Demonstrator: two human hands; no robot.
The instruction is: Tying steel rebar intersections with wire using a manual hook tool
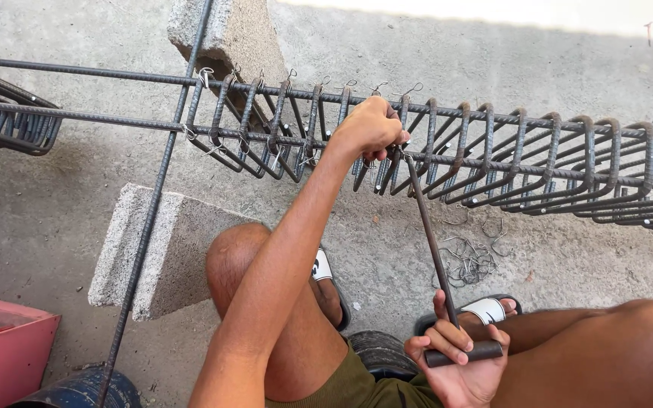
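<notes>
A rebar cage of long dark bars and several bent stirrups (523, 162) lies across concrete blocks in front of me. My left hand (370, 128) grips a stirrup where it crosses the near long bar. My right hand (459, 363) is closed around the cross handle of a thin metal tying hook (428, 242). The hook's tip reaches up to the joint right beside my left fingers. Thin wire ties (205, 75) stick up from the stirrups to the left.
Two grey concrete blocks (156, 253) (232, 34) prop up the bars. A loose rebar (145, 234) runs diagonally at left. Scrap tie wire (466, 261) lies on the concrete floor. A red box (5, 347) and a dark round container (77, 391) sit at bottom left. My knees and sandals are below.
</notes>
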